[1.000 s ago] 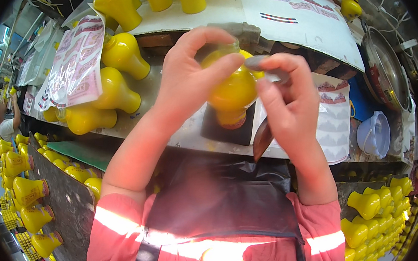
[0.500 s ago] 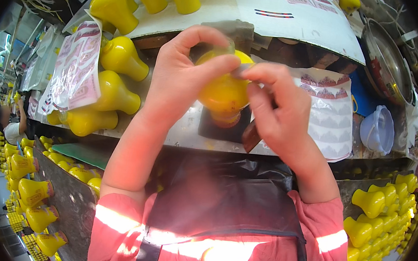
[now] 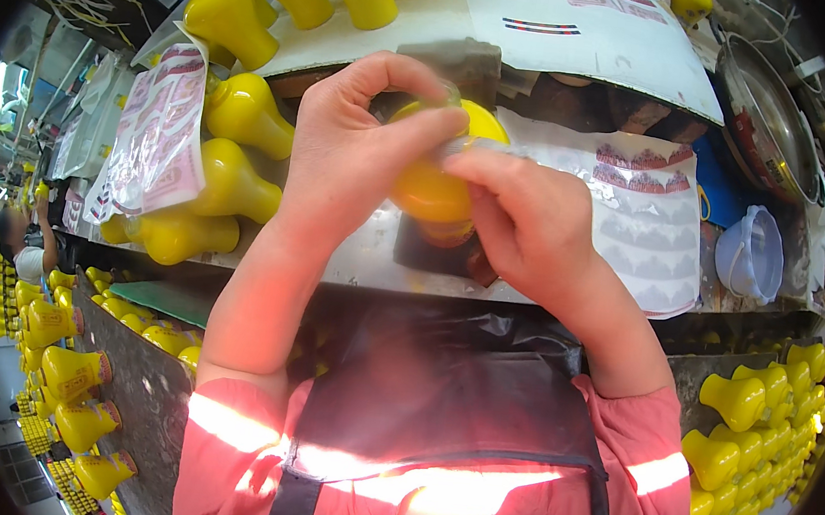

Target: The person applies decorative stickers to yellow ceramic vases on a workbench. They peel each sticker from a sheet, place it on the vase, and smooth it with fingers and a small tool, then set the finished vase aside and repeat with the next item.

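Note:
A glossy yellow bottle (image 3: 429, 192) stands on a dark pad (image 3: 425, 251) at the table's near edge, straight in front of me. My left hand (image 3: 359, 138) is closed around its neck, thumb and forefinger curled at the top. Close beside it, my right hand (image 3: 536, 210) pinches a small pale, see-through strip (image 3: 488, 147) against the neck; its far fingers are hidden. Below the right palm shows a reddish-brown piece (image 3: 481, 266), and whether I hold it cannot be seen. Right of the bottle lies a sheet of printed stickers (image 3: 635, 219), several of them peeled off.
More yellow bottles (image 3: 252, 115) lie on the left, beside another sticker sheet (image 3: 158, 134). Others stand on a white board (image 3: 601, 57) at the back. A pale blue bucket (image 3: 749, 252) and a metal basin (image 3: 759, 112) are at right. Bottle rows fill both sides; a person (image 3: 31, 251) is far left.
My right hand has moved left, closer to the left hand, and turned over the bottle's neck. The pale strip shows more clearly, and the reddish-brown piece has shifted left with the hand.

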### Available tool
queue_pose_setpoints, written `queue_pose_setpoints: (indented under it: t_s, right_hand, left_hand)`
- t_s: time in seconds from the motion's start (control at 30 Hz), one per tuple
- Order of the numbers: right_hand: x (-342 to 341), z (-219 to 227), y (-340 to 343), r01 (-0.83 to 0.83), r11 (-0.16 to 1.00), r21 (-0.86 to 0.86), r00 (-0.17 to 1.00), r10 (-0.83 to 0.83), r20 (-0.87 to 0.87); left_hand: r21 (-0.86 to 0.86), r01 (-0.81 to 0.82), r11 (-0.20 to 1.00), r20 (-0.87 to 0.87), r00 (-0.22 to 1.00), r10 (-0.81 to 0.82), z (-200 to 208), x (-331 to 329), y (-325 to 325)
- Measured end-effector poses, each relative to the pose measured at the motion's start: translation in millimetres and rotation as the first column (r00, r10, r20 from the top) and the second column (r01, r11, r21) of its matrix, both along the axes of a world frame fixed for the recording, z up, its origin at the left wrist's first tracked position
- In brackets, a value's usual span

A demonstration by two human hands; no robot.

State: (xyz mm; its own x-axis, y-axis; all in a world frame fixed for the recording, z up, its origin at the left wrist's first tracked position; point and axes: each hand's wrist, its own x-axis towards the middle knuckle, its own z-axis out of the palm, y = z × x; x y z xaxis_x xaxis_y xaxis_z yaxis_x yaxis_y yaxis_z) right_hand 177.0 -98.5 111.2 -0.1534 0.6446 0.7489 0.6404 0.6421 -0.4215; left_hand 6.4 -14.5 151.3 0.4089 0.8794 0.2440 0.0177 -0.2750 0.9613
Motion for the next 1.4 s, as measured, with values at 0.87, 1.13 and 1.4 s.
queue_pose_setpoints:
  t_s: [0.87,1.13,1.4]
  right_hand:
    - [2.9,3.8,3.4,0.015,0.998,0.066,1.0,-0.016,0.015]
    - [7.8,1.5,0.7,0.031,0.999,-0.021,0.992,-0.029,0.12]
    - [16.0,1.1,18.4,-0.022,0.999,-0.043,0.994,0.017,-0.104]
  left_hand:
    - [0.014,0.084,0.996,0.07,0.994,-0.085,-2.2,-1.5,9.9]
    - [0.004,0.1,0.995,0.069,0.993,-0.1,-4.9,-1.4,17.8]
    - [-0.183,0.162,0.97,0.206,0.971,-0.123,-10.6,-2.9,24.9]
